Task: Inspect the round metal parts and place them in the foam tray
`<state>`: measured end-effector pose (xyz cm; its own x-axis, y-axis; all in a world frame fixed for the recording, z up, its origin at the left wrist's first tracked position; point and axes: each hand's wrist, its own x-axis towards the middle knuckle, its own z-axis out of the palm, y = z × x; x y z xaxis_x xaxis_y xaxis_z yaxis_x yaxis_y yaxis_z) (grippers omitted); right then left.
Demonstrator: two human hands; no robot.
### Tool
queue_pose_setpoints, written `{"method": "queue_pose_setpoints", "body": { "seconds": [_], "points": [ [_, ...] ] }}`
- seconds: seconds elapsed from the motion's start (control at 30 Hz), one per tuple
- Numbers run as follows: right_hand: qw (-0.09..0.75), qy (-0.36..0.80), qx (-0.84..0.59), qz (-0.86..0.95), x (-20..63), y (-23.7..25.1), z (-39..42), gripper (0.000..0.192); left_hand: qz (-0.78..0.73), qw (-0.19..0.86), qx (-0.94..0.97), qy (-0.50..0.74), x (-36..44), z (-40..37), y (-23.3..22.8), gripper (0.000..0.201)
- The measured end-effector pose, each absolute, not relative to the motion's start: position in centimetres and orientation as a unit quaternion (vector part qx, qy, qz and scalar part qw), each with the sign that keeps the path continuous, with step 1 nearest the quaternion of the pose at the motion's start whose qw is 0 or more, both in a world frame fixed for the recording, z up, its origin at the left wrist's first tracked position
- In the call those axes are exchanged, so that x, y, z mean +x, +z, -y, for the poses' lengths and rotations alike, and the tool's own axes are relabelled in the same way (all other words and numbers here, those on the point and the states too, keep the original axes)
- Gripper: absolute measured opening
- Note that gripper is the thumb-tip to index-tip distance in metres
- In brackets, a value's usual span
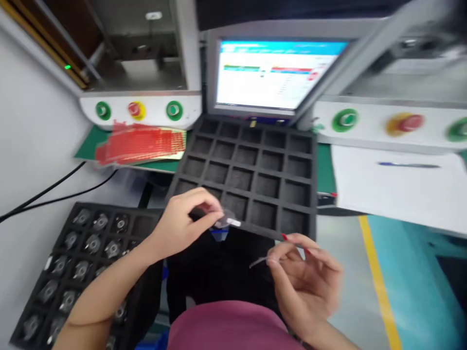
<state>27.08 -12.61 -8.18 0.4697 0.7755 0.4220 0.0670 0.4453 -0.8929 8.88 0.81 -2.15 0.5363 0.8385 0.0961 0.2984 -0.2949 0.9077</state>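
My left hand (186, 218) is closed, with thumb and forefinger pinching a small translucent disc (226, 217) that has a whitish tab on its edge. My right hand (306, 282) pinches a thin clear strip (258, 262) between thumb and fingertip, its other fingers loosely curled and blurred. The two pieces are apart from each other. Just beyond both hands lies a black foam tray (266, 185) with square pockets; my left hand covers part of its near edge. What the strip is exactly cannot be made out.
A second black tray (144, 226) at lower left holds several round metallic parts. Red sheets (142, 143) lie on the green bench. A lit monitor (273, 78) stands behind, between machines with green and red buttons. A pen (408, 165) rests on white paper (394, 194) at right.
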Motion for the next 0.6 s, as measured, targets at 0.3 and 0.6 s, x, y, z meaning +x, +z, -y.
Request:
{"method": "queue_pose_setpoints", "body": {
  "seconds": [0.3,0.6],
  "points": [
    [0.786,0.152,-0.523,0.291,34.4,-10.0,14.0,0.054,-0.356,0.404,0.837,0.1,34.4,-10.6,-4.8,0.013],
    [0.794,0.126,-0.535,0.261,39.4,-10.3,12.5,0.054,-0.461,0.285,0.84,0.012,39.3,-13.2,-6.8,0.025]
  ]
}}
